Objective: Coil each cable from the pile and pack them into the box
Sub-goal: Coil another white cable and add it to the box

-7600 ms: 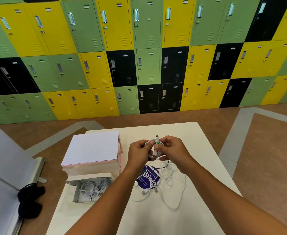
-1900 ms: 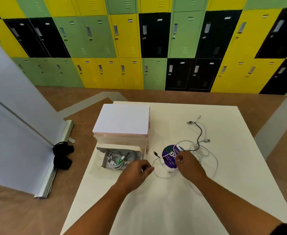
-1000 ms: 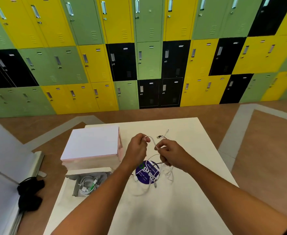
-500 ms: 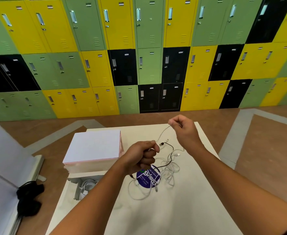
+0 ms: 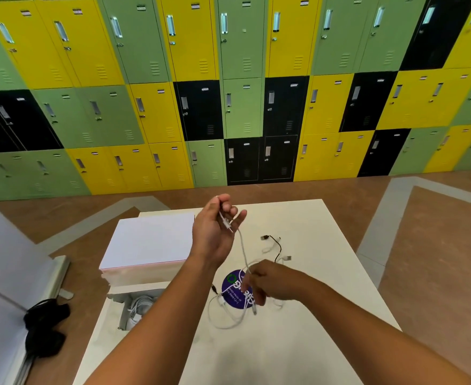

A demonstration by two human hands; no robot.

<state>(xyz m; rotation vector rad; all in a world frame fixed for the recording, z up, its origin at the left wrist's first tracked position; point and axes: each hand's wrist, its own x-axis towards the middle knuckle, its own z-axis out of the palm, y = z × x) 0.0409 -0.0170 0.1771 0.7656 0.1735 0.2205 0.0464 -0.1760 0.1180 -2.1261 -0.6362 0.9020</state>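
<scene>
Beneath the wall of lockers (image 5: pixel 151 112), the box (image 5: pixel 123 312) on the white bench (image 5: pixel 298 343) held coiled cables. The left hand (image 5: pixel 212 234) had risen, pinching a white cable (image 5: pixel 244 254). The right hand (image 5: pixel 270 282) had dropped, gripping it above the pile (image 5: pixel 240 304). Another coil was probably starting.

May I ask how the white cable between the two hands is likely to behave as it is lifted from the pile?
Probably floppy: the white cable curves limply from the left hand to the right hand. Likely light, since a loose pinch holds it up. It may snag, as its lower loops lie tangled in the pile.
</scene>
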